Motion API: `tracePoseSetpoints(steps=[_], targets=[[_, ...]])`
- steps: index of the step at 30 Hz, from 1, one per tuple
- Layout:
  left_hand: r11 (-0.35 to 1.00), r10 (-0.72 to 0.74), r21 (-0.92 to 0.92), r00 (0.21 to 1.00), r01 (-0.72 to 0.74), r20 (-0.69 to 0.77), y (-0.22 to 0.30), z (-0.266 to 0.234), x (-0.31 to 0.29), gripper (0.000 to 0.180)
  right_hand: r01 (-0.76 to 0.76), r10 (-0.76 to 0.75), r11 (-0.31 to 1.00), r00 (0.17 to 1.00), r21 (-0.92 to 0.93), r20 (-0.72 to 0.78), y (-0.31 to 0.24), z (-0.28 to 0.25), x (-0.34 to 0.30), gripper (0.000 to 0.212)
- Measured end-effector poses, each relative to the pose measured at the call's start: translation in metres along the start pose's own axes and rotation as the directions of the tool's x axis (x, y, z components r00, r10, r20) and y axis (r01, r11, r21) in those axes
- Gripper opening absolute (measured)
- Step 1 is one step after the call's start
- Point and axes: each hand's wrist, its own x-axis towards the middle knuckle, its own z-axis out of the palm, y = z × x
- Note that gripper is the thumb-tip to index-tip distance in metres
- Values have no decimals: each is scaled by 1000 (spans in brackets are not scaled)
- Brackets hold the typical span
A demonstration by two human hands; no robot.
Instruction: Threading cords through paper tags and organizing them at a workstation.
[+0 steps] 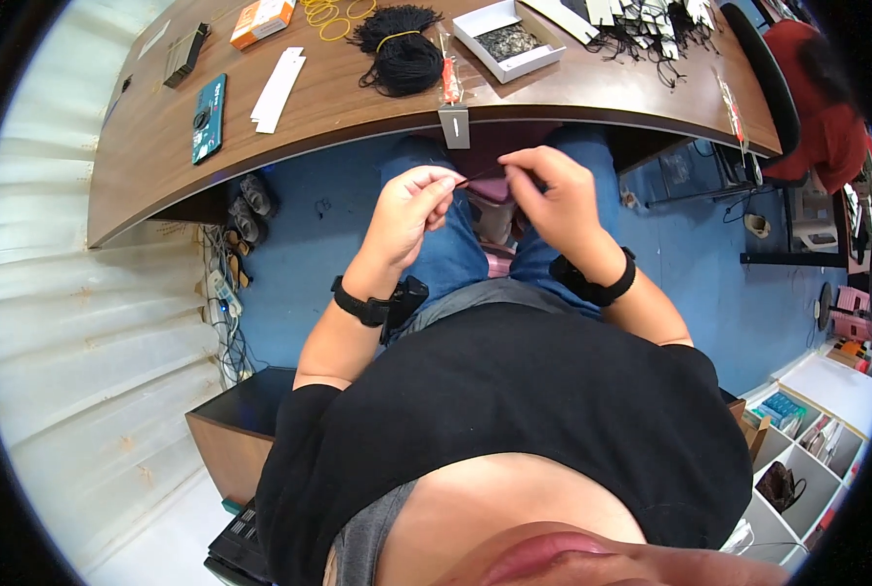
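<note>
1. The bench (343, 105) looks like brown wood with fine grain, smooth and a little glossy.
2. The thin dark string (469, 182) above the jeans (444, 252) is too small to tell its material.
3. The bundle of black cords (404, 70) is matt and looks like textile.
4. The yellow bands (322, 23) look like smooth rubber.
5. The open white box (531, 65) seems of thin cardboard, with smooth, matt walls; the small pieces (507, 42) inside make a rough-looking layer.
6. The white strips (279, 93) look like stiff paper, plain and smooth.
7. The shirt (514, 381) is of black cloth, matt; the jeans are of blue denim.
8. The curtain (84, 293) looks like pale cloth with folds.
</note>
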Motion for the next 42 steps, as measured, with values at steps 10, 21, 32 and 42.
tracePoseSetpoints(steps=[10, 21, 32, 42], targets=[[901, 281, 358, 959, -246, -46, 0, -4, 0, 13, 52, -38, 989, 994, -135, 107, 12, 7, -4, 18], [851, 268, 433, 955, -295, 126, -2, -6, 4, 21, -564, 340, 764, 765, 314, 547, 10, 30, 1, 10], [-17, 414, 894, 811, -448, 414, 28, -14, 25, 12, -268, 237, 952, 950, 144, 203, 16, 24, 33, 10], [439, 553, 768, 814, -466, 178, 22, -2, 26, 34, -275, 201, 947, 910, 167, 363, 11, 27, 45, 10]])
